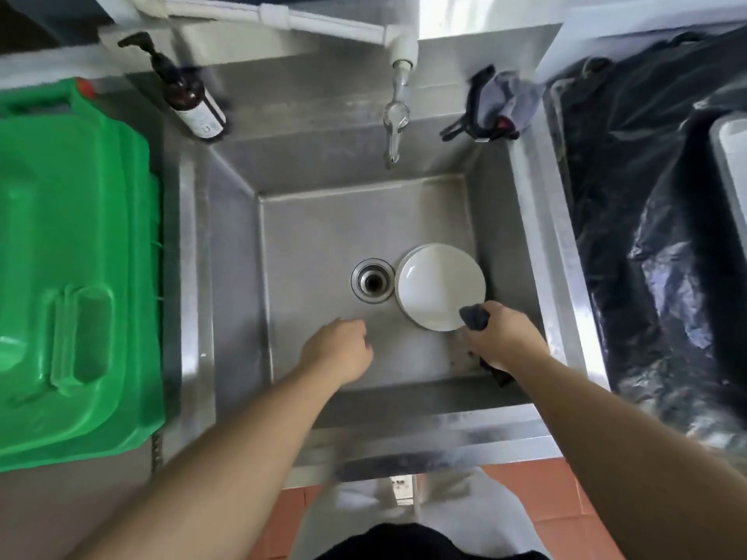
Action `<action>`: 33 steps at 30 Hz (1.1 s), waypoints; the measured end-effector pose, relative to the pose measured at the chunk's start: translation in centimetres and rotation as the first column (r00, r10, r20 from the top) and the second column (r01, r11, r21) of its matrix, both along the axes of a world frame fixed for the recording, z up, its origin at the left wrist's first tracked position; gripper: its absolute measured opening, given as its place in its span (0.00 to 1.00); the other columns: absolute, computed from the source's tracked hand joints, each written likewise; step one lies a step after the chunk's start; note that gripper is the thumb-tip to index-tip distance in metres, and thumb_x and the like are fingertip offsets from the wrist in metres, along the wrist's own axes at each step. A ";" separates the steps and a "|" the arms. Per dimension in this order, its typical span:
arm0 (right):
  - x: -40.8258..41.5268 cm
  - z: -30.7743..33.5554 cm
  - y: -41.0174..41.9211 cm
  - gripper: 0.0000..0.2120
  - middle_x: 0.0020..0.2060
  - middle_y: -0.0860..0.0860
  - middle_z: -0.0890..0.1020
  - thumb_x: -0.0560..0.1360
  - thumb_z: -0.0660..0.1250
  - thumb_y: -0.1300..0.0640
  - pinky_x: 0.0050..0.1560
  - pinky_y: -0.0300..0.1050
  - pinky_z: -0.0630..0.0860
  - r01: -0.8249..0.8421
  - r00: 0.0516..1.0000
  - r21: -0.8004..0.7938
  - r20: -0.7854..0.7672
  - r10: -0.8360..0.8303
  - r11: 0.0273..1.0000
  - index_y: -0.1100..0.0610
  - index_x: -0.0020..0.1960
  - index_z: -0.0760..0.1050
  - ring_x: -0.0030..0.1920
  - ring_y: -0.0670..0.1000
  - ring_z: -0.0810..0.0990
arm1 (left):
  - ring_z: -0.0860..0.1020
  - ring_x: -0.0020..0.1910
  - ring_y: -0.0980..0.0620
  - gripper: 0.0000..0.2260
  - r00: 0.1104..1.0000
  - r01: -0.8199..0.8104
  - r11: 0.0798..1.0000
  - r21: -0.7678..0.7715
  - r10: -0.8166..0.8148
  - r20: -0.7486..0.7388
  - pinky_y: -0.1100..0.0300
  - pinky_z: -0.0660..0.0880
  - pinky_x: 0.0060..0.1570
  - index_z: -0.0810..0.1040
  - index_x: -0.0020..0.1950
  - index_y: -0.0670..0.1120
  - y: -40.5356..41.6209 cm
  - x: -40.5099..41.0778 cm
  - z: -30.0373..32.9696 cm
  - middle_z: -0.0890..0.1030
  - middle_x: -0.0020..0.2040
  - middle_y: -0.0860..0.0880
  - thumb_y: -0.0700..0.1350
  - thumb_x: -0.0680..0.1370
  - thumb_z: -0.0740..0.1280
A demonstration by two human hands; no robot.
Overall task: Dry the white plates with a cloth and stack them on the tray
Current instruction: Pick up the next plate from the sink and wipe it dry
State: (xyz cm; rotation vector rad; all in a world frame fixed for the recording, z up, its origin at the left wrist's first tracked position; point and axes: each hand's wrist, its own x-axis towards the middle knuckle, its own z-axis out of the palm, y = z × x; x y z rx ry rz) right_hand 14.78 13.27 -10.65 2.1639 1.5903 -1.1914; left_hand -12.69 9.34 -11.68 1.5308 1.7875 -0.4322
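Head view looks straight down into one steel sink (238, 276). On its floor lies a small stack of white plates (438, 284), at least two by their offset rims, just right of the single drain (372, 280). Two bare hands reach into the basin. The right hand (503, 331) grips a dark cloth (473, 317), whose bunched end touches the near rim of the top plate while the rest trails out under the wrist. The left hand (339, 349) hangs over the sink floor with fingers loosely curled, holding nothing, apart from the plates. One tap (395, 115) juts out above the back wall. One brown pump bottle (190, 97) stands on the back left ledge; a grey rag and black clips (491, 107) sit on the back right corner. A green bin lid (72, 276) lies left, black plastic bags (646, 236) right. Reddish floor tiles (521, 491) show below.
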 end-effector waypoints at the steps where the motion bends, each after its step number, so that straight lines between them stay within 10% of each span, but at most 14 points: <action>1: 0.1 -0.7 0.2 0.11 0.46 0.54 0.83 0.77 0.66 0.49 0.40 0.56 0.86 0.010 1.000 -0.011 -0.011 -0.010 1.000 0.49 0.58 0.76 0.42 0.59 0.85 | 0.78 0.63 0.42 0.15 1.000 -0.004 1.000 -0.003 0.004 0.009 0.49 0.77 0.62 0.78 0.65 0.50 0.6 0.4 -0.9 0.79 0.66 0.47 0.53 0.81 0.63; 17: 1.1 -13.8 3.6 0.23 0.56 0.57 0.81 0.77 0.69 0.52 0.45 0.47 0.74 0.165 0.986 0.101 -0.032 -0.163 0.981 0.54 0.70 0.73 0.48 0.59 0.79 | 0.79 0.61 0.40 0.14 0.996 -0.065 0.997 0.041 0.062 0.068 0.50 0.76 0.54 0.77 0.65 0.45 7.6 5.5 -16.3 0.79 0.64 0.43 0.48 0.83 0.63; 22: 1.5 -15.3 3.7 0.16 0.53 0.55 0.80 0.75 0.67 0.51 0.33 0.38 0.65 0.315 0.949 0.143 -0.067 -0.308 0.938 0.53 0.61 0.75 0.47 0.57 0.78 | 0.79 0.47 0.41 0.09 0.941 -0.311 0.950 0.001 0.308 0.139 0.54 0.75 0.42 0.80 0.50 0.43 9.1 7.1 -19.2 0.81 0.46 0.46 0.48 0.81 0.65; 33: 0.8 -15.0 3.1 0.10 0.49 0.55 0.80 0.75 0.68 0.52 0.43 0.47 0.77 0.406 0.913 0.186 -0.128 -0.387 0.895 0.52 0.54 0.74 0.46 0.58 0.81 | 0.73 0.35 0.43 0.03 0.806 -0.583 0.812 0.017 0.576 0.134 0.58 0.66 0.30 0.79 0.42 0.43 9.5 8.6 -21.3 0.76 0.34 0.48 0.38 0.75 0.66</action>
